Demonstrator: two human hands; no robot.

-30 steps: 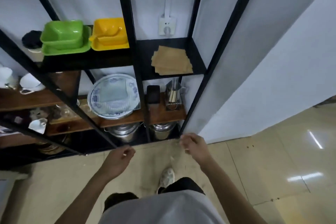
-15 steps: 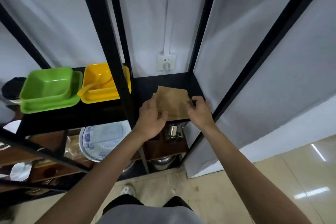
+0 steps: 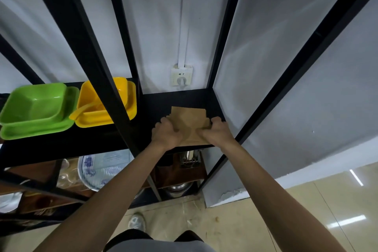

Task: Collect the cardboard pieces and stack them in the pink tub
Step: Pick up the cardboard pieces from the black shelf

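View, head-worn, single: wide-angle, set above and just behind both outstretched forearms, facing forward and steeply down into a black metal shelf rack (image 3: 114, 80) against a pale wall. Range: close; the rack's uprights bow outward across the frame, the top shelf (image 3: 184, 98) lies at arm's reach in the centre. Near edge: floor (image 3: 245, 221) and one shoe (image 3: 136, 222), directly below the camera.

Near edge of the cardboard pieces (image 3: 189, 124) hidden beneath both hands; piece count indeterminate; green dish (image 3: 34, 112) cut off at left edge.
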